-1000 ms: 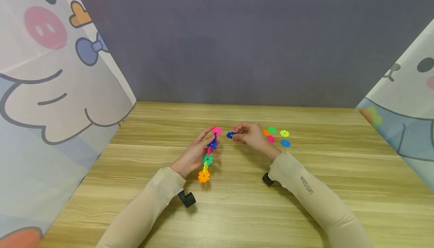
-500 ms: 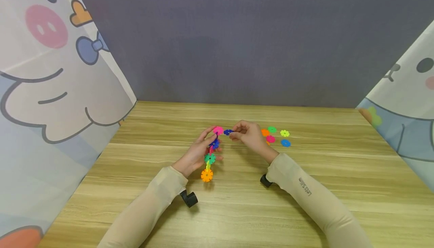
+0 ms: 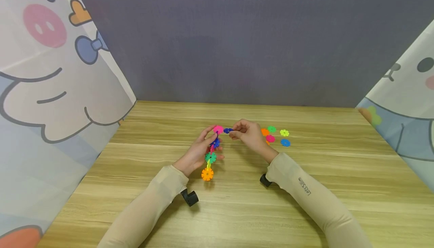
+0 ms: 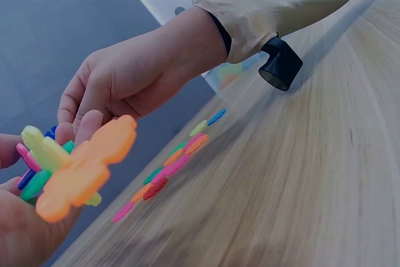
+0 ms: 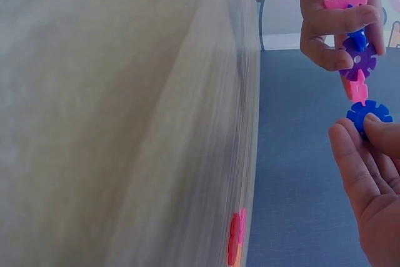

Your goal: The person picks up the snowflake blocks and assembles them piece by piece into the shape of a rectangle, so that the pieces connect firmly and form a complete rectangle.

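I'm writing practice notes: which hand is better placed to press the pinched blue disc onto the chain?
Probably the right hand: it pinches the blue disc beside the pink end disc, while the left hand holds the chain.

Wood-grain tabletop (image 3: 230, 214), loose notched discs (image 3: 285, 142) lying flat, green, yellow, pink, orange, blue

Plastic against wood grain
I see smooth plastic discs (image 3: 207, 177), wood-grained table (image 3: 230, 214), cloth sleeves (image 3: 312, 195), matt wall (image 3: 217, 52).
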`<state>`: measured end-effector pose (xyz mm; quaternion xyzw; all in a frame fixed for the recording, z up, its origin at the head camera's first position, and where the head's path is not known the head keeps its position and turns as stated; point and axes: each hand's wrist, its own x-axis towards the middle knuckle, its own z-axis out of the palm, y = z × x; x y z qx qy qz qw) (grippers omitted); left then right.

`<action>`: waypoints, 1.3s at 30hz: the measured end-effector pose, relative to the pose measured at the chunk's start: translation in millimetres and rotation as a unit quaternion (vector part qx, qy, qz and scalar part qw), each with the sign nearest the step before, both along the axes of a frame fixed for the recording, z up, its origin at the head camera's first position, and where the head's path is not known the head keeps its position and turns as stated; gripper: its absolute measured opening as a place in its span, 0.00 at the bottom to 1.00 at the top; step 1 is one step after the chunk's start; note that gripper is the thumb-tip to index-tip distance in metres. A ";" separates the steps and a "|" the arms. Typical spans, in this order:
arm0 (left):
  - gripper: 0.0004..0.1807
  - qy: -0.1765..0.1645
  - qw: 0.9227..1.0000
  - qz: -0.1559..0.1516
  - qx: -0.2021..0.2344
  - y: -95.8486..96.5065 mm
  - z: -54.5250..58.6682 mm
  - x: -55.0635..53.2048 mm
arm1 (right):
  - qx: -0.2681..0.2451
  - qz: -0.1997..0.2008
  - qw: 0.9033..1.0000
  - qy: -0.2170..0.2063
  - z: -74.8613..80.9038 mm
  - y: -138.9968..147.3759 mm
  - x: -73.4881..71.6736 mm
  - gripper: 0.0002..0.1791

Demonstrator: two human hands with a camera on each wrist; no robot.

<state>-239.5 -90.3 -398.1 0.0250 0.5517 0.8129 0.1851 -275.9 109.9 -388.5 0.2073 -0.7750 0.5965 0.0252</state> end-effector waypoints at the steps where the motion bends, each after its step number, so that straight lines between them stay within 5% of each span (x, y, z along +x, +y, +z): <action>1: 0.29 0.000 1.000 -0.001 0.001 0.1 0.1 0.1 | -0.001 0.000 1.000 0.000 0.0 -0.1 0.1 0.03; 14: 0.31 -0.020 1.000 -0.016 0.007 0.6 0.9 1.0 | 0.014 0.011 1.000 0.002 1.3 -1.6 1.5 0.06; 25: 0.29 -0.017 0.998 -0.021 -0.057 1.0 0.4 1.5 | 0.026 0.025 0.999 0.027 -0.1 1.0 3.9 0.07; 39: 0.28 -0.022 0.997 -0.031 -0.062 2.5 1.2 1.5 | 0.032 0.038 0.998 0.046 0.5 0.8 3.3 0.05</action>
